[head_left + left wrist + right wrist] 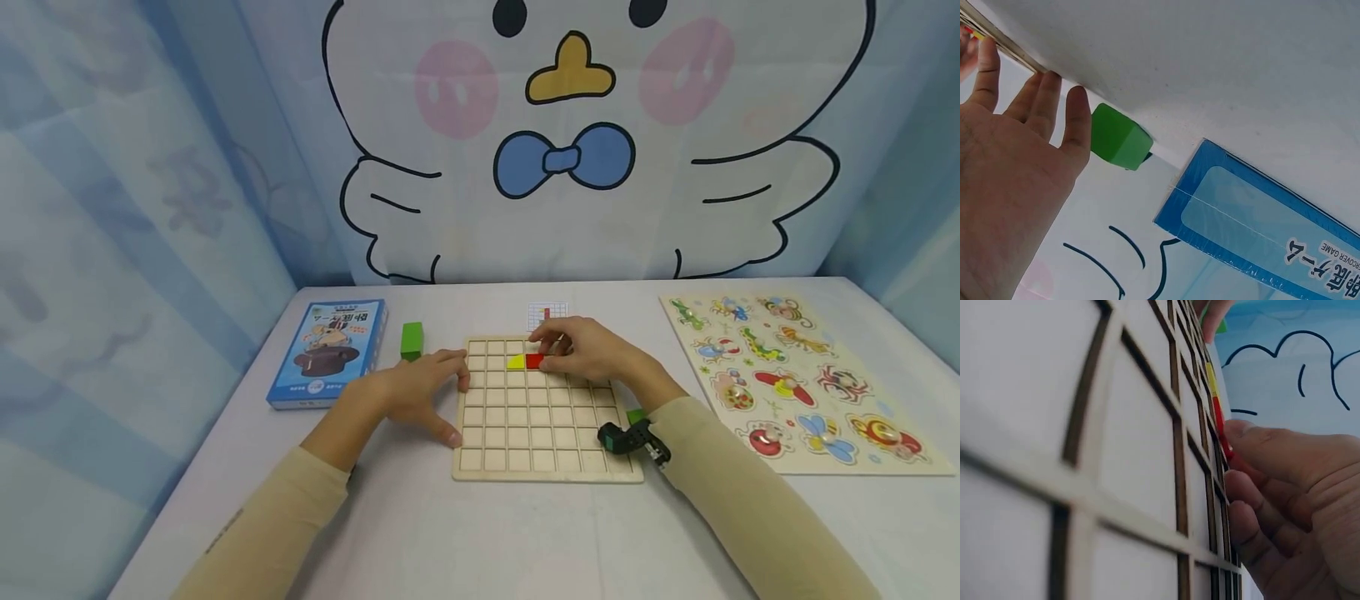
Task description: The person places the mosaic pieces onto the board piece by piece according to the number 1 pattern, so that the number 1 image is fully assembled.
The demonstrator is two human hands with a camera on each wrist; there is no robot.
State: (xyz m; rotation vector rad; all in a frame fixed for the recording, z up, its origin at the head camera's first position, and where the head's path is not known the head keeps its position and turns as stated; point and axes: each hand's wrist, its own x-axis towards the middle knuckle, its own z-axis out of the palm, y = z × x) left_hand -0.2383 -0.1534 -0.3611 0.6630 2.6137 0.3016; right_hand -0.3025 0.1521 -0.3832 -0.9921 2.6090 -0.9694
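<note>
A wooden grid board (532,460) lies on the table, with a yellow tile (516,362) and a red tile (533,361) side by side in one of its upper rows. My right hand (588,348) bends over the board and pinches the red tile between thumb and fingers; in the right wrist view the thumb lies right at the red tile (1219,419). Along the board's left edge rests my left hand (420,392), thumb and fingers spread and fairly straight. The left wrist view shows those fingertips (1050,78) against the board's side.
Beyond the board lies a small grid card (547,313). A green block (412,340) stands near the blue game box (328,354) on the left. Another green piece (636,416) shows partly under my right wrist. An insect picture board (795,375) lies at right.
</note>
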